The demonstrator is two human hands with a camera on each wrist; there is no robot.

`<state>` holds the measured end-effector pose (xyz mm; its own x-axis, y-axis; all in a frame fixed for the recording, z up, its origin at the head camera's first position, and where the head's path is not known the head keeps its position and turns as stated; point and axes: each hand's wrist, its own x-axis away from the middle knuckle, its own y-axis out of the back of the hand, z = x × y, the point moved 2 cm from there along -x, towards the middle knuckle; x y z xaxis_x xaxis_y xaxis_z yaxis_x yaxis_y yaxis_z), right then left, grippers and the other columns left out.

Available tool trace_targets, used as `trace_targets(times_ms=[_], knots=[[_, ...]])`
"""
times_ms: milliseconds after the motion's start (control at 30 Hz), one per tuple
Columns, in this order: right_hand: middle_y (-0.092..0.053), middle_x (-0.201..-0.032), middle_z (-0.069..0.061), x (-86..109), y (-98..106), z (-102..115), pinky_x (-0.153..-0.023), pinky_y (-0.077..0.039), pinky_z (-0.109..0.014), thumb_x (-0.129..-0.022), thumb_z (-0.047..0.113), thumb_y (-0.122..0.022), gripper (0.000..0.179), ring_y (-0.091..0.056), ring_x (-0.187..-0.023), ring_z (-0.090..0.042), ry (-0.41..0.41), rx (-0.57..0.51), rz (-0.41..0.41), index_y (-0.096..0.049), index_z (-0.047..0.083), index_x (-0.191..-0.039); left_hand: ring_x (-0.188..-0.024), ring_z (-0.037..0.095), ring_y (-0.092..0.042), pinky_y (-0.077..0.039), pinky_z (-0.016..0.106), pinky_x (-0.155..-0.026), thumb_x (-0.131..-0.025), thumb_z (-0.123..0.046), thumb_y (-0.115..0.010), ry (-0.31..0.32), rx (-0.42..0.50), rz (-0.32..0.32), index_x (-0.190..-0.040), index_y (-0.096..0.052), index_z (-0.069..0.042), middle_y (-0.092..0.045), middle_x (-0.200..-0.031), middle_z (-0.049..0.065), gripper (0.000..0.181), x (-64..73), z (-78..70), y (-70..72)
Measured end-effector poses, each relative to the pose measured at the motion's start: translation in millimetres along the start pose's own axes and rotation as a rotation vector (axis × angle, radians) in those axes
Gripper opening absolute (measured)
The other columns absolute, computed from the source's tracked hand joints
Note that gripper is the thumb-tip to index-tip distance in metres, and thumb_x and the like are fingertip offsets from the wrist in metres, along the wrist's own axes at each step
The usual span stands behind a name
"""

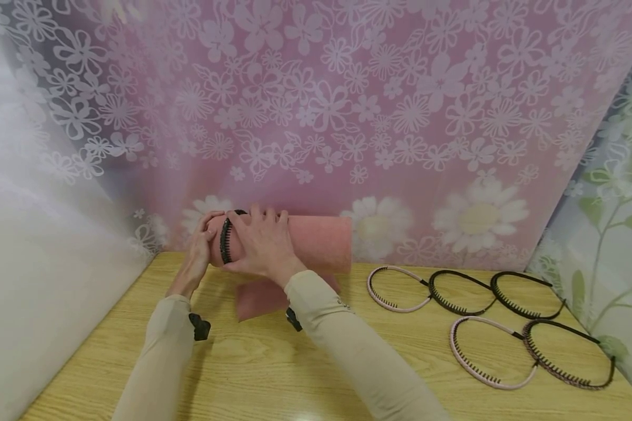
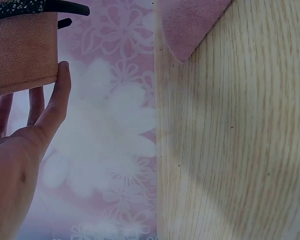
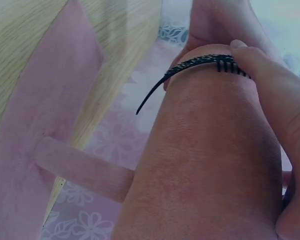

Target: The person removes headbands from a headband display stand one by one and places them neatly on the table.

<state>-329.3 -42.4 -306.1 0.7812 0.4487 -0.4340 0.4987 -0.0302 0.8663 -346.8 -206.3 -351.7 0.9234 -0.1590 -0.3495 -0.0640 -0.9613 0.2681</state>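
A pink headband stand, a fabric-covered horizontal roll on a stem and flat base, stands at the back of the table. A black toothed headband with sparkling trim arches over the roll near its left end. My left hand rests against that end; the left wrist view shows its fingers fairly straight, touching the roll's rim. My right hand spans the roll just right of the headband, its fingers over the top. In the right wrist view a digit of it touches the headband.
Several toothed headbands lie on the wooden table at the right. Two are pink, one upper and one lower; the others are dark, such as the one at the far right. Floral curtains hang behind and at the sides.
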Motion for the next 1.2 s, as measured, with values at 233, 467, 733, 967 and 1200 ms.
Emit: trace_targets(times_ms=[233,467,733,967,1200], knots=[[-0.043,-0.131,-0.007,2.0,-4.2,1.6,-0.09,-0.038,-0.053,-0.058,0.089,-0.051,0.113,-0.049,-0.108,-0.031,-0.001,0.033,0.004,-0.019,0.032,-0.151,-0.098,0.008,-0.057,-0.048,0.025,-0.079,-0.104,-0.039,-0.025,0.005,-0.017,-0.017,-0.144,-0.033,-0.025,-0.043,-0.139,0.009,0.044,0.5,-0.9,-1.9],[-0.045,-0.131,-0.006,-0.3,-0.6,-2.4,-0.093,-0.037,-0.052,-0.059,0.088,-0.05,0.112,-0.05,-0.11,-0.03,-0.006,0.002,0.046,-0.023,0.028,-0.15,-0.097,0.008,-0.057,-0.049,0.025,-0.078,-0.104,-0.038,-0.026,0.01,-0.016,-0.018,-0.145,-0.033,-0.023,-0.044,-0.137,0.009,0.045,0.1,-1.8,-1.5],[-0.044,-0.135,-0.001,-4.7,9.4,-18.4,-0.095,-0.036,-0.05,-0.066,0.084,-0.049,0.096,-0.05,-0.115,-0.028,-0.01,-0.107,0.129,-0.037,0.027,-0.143,-0.097,0.008,-0.056,-0.048,0.025,-0.079,-0.104,-0.041,-0.025,0.03,-0.017,-0.025,-0.145,-0.033,-0.023,-0.044,-0.137,0.01,0.046,0.2,-2.8,-2.8],[-0.043,-0.14,0.0,-6.6,14.5,-29.2,-0.096,-0.036,-0.053,-0.07,0.076,-0.055,0.09,-0.049,-0.119,-0.029,0.003,-0.233,0.167,-0.035,0.028,-0.144,-0.097,0.01,-0.055,-0.046,0.026,-0.082,-0.104,-0.038,-0.023,0.027,-0.016,-0.056,-0.144,-0.034,-0.022,-0.045,-0.136,0.01,0.044,0.1,-6.7,-6.2],[-0.042,-0.138,-0.001,-5.3,17.1,-30.3,-0.095,-0.035,-0.053,-0.073,0.072,-0.056,0.088,-0.048,-0.118,-0.029,0.035,-0.268,0.197,-0.032,0.03,-0.147,-0.087,0.011,-0.059,-0.049,0.028,-0.076,-0.103,-0.04,-0.03,0.003,-0.053,-0.132,-0.139,-0.039,-0.023,-0.051,-0.124,0.004,0.041,1.7,-9.7,-10.1]])
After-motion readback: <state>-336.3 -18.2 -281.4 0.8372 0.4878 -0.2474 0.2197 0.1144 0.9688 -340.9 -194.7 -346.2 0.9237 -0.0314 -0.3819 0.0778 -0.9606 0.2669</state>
